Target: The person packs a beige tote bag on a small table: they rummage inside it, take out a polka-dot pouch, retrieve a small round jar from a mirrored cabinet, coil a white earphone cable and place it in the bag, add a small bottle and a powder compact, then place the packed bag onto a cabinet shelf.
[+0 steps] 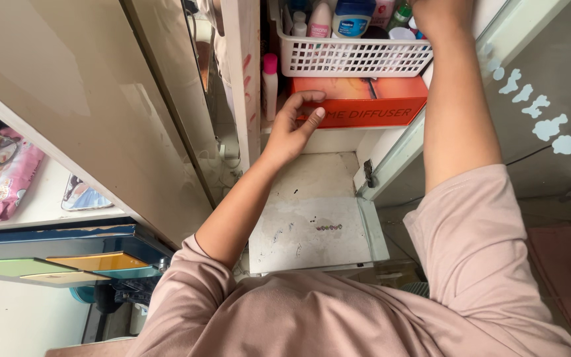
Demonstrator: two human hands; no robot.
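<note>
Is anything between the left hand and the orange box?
No. The left hand is already on the orange box, fingers curled on its front left corner. A white basket sits on top of the box, and the right hand is at the basket's right end.

We see a basket (pixel 351 58) sitting on a flat box (pixel 358 100) at the back of the cabinet shelf (pixel 312 211), with bottles (pixel 351 16) standing in it. Left of the box stands a slim bottle (pixel 270 86). Our left hand (pixel 292 129) touches the box's front; our right hand (pixel 441 16) reaches the basket's right end.
</note>
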